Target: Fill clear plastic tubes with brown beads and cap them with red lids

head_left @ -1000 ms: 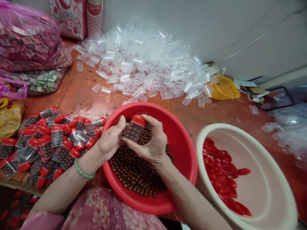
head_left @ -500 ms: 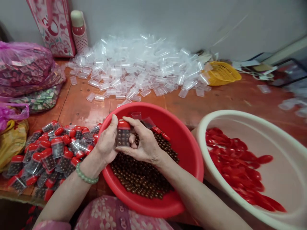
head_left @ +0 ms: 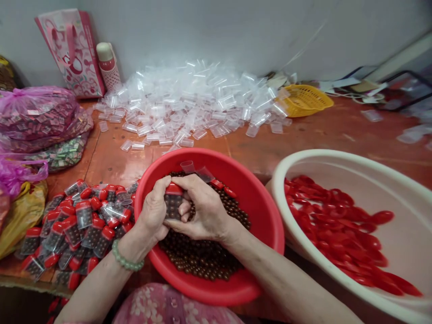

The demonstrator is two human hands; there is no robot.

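1. Fingers: the left hand (head_left: 153, 213) and right hand (head_left: 205, 208) jointly pinch one filled container (head_left: 172, 206) over the red basin (head_left: 265, 225), centre frame.
2. Change: left thumb and right index finger now cover more of its red cap (head_left: 174, 189) than half a second ago; I judge the cap is being pressed down.
3. Count: red basin, one; cream basin (head_left: 401, 193), lower right, one; capped pile (head_left: 84, 216), lower left, and brown beads (head_left: 199, 261), uncountable from here.

Pink/wht bag (head_left: 76, 63) stands far left w/ flask (head_left: 108, 67) just beside it. Purple plastic bag (head_left: 20, 93) of sm. pcs (head_left: 40, 118) sits left; yel. basket (head_left: 308, 101) lies far right.
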